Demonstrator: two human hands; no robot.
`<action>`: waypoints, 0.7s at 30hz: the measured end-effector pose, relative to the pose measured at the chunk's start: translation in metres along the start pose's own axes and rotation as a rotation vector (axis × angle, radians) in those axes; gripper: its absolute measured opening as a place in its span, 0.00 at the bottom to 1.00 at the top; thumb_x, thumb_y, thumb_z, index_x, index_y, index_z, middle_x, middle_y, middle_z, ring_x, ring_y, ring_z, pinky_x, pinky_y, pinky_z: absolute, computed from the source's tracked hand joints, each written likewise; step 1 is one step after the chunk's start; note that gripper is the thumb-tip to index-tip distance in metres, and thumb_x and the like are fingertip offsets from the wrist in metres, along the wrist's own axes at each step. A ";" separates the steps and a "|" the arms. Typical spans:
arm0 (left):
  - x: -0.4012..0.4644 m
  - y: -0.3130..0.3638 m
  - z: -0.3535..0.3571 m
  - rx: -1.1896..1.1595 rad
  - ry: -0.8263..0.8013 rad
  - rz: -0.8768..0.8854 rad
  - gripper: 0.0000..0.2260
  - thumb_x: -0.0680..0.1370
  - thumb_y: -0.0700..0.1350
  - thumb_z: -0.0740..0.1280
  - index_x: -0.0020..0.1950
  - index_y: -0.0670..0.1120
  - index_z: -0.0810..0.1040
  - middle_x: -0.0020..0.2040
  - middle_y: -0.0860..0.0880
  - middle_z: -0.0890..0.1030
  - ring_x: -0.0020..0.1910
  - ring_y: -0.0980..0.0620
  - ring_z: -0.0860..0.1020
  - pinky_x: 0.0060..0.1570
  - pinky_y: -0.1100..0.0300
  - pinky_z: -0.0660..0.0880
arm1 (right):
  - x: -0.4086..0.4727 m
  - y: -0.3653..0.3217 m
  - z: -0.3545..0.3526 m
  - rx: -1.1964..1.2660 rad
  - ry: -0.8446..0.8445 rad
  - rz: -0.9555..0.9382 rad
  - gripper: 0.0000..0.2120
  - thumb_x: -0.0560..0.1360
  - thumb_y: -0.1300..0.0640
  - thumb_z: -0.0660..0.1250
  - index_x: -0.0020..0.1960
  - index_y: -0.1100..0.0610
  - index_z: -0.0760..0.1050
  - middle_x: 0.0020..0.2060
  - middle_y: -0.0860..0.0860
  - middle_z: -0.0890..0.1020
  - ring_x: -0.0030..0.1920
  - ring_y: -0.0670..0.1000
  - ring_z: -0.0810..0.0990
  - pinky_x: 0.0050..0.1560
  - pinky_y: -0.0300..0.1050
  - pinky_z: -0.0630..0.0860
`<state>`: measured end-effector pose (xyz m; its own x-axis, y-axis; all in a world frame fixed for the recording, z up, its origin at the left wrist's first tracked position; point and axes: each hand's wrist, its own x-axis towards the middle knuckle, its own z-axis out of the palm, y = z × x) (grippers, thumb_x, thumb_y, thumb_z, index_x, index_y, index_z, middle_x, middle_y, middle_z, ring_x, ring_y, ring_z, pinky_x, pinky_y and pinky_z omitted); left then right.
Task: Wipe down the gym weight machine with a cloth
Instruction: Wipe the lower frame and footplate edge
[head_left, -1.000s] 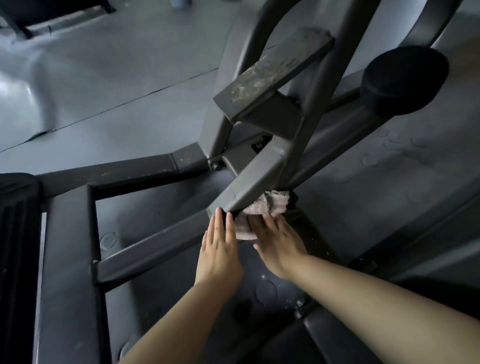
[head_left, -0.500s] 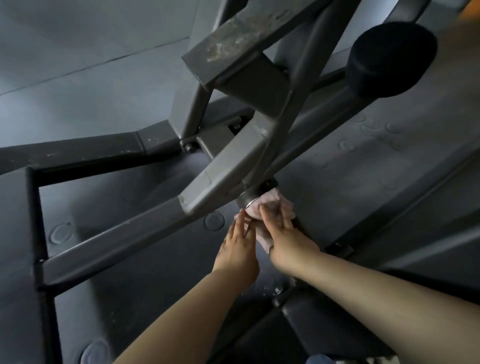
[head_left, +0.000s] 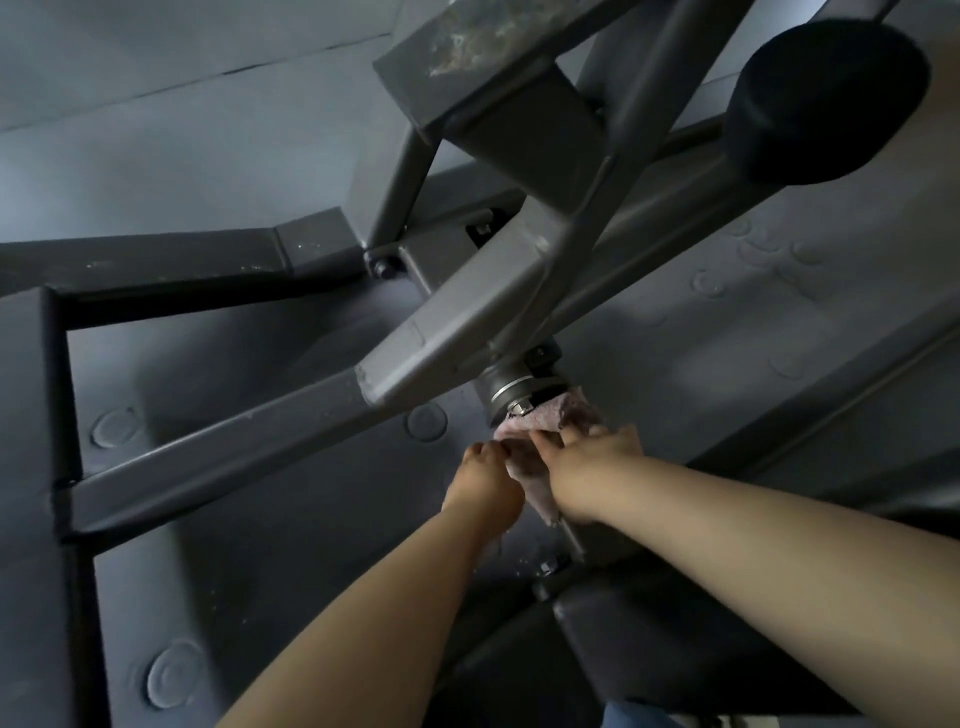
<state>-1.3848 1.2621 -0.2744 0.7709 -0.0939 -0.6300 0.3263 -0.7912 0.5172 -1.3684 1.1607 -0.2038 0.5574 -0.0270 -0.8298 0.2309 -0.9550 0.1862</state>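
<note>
We reach down under the grey frame of the weight machine (head_left: 467, 332) with both hands, and the pale pink cloth (head_left: 540, 421) sits bunched against the round metal pivot (head_left: 511, 387) at the lower end of the slanted beam, touching its underside and trailing down between our wrists. Our right hand (head_left: 592, 467) has its grip clamped on the cloth, thumb and fingers curled over the upper folds just beside the pivot. Our left hand (head_left: 485, 480) lies close against the cloth's left edge with its fingers curled in towards it and pinching that edge, though the fingertips are partly hidden by the fabric. A loose tail of the cloth hangs below the right hand. Up and to the right a black round pad (head_left: 826, 98) stands on its arm, well apart from the hands. Above the pivot a flat scuffed plate (head_left: 467, 47) tops the frame. Beneath everything lies the dark rubber floor (head_left: 234, 519) with its raised round studs.
</note>
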 end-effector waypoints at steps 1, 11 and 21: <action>0.002 0.000 0.001 -0.039 0.057 -0.025 0.18 0.75 0.36 0.56 0.64 0.39 0.72 0.66 0.40 0.70 0.63 0.42 0.70 0.58 0.59 0.69 | 0.001 0.000 -0.005 0.009 0.001 -0.007 0.38 0.78 0.44 0.60 0.78 0.46 0.38 0.78 0.54 0.46 0.76 0.60 0.49 0.73 0.60 0.55; -0.004 0.040 0.029 -0.690 0.135 -0.296 0.19 0.80 0.47 0.60 0.68 0.40 0.66 0.64 0.39 0.72 0.59 0.41 0.74 0.53 0.55 0.73 | 0.018 0.035 -0.043 0.039 -0.186 -0.246 0.31 0.78 0.71 0.55 0.77 0.51 0.55 0.73 0.54 0.64 0.69 0.54 0.66 0.62 0.37 0.64; 0.019 0.056 0.035 -0.703 0.229 -0.404 0.29 0.77 0.52 0.66 0.70 0.39 0.57 0.69 0.40 0.63 0.68 0.40 0.65 0.63 0.50 0.64 | 0.028 0.050 -0.038 -0.015 -0.061 -0.210 0.23 0.81 0.64 0.55 0.74 0.49 0.64 0.71 0.53 0.68 0.64 0.53 0.71 0.58 0.39 0.68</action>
<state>-1.3710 1.1951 -0.2777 0.5885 0.3007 -0.7505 0.8074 -0.1697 0.5651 -1.3110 1.1233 -0.1974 0.4463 0.1541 -0.8815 0.3490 -0.9370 0.0129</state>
